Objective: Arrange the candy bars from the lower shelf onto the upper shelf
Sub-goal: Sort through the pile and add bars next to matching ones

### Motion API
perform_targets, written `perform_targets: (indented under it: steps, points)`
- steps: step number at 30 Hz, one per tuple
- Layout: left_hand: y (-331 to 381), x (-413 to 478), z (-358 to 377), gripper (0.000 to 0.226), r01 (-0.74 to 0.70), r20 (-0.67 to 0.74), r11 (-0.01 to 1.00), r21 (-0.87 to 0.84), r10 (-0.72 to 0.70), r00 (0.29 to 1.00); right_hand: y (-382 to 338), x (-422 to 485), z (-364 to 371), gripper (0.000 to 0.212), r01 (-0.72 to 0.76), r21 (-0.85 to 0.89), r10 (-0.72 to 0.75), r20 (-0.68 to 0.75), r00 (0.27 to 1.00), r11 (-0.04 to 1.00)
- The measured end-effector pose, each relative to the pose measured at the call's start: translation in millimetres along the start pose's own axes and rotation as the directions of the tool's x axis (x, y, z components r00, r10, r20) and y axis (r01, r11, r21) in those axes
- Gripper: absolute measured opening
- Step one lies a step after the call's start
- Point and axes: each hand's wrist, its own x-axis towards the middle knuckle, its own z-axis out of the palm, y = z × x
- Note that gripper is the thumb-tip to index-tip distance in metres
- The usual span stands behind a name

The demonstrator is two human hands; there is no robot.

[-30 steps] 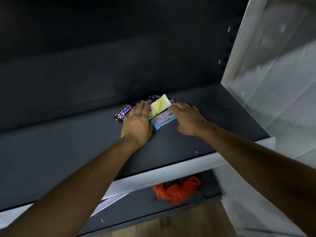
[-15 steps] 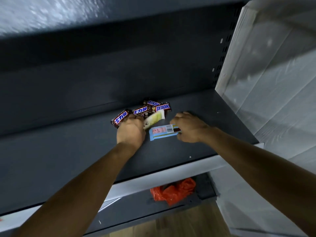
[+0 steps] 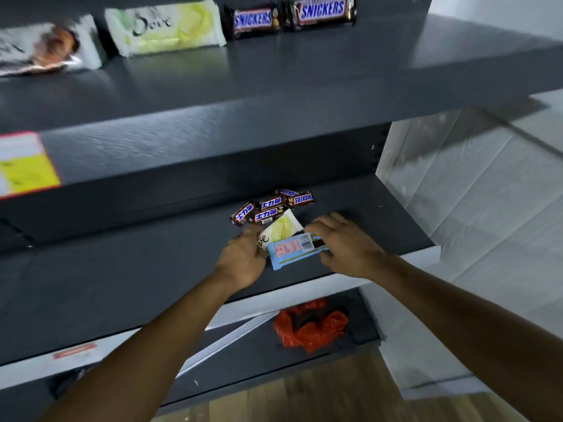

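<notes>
On the lower shelf point(image 3: 122, 275) lies a pile of several Snickers bars point(image 3: 271, 207). In front of the pile, my left hand point(image 3: 242, 260) grips a white and yellow Dove bar point(image 3: 281, 229). My right hand point(image 3: 344, 245) pinches the right end of a light blue bar point(image 3: 294, 251) that lies across the Dove bar. The upper shelf point(image 3: 274, 74) carries a white bar with a brown picture point(image 3: 42, 48), a pale green Dove bar point(image 3: 166, 25) and two Snickers bars point(image 3: 292, 15) in a row.
A red plastic bag point(image 3: 307, 325) lies on the bottom shelf. A white side panel point(image 3: 457, 184) bounds the shelves on the right. A yellow and pink label point(image 3: 24, 164) hangs on the upper shelf's front edge. Wooden floor point(image 3: 304, 400) shows below.
The view has tilted up, so the upper shelf with its bars shows now. Both hands have drawn the Dove bar and the blue bar toward the shelf's front, away from the Snickers pile.
</notes>
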Motion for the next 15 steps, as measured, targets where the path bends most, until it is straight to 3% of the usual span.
perform_targets:
  steps: [3, 8, 15]
  points:
    - [-4, -32, -29, 0.049, -0.064, 0.028, 0.998, -0.012, 0.064, 0.998, -33, -10, -20, 0.057, 0.033, 0.041, -0.03, -0.06, 0.998, 0.999]
    - [-16, -82, -77, 0.055, -0.209, 0.044, 0.966, 0.154, 0.205, 0.978, -85, -23, -57, 0.055, 0.102, 0.058, -0.089, -0.198, 0.976, 0.993]
    - [-5, -136, -158, 0.057, -0.428, -0.133, 0.863, 0.269, 0.473, 0.871, -145, -39, -130, 0.054, 0.18, 0.029, -0.145, -0.477, 0.867, 0.983]
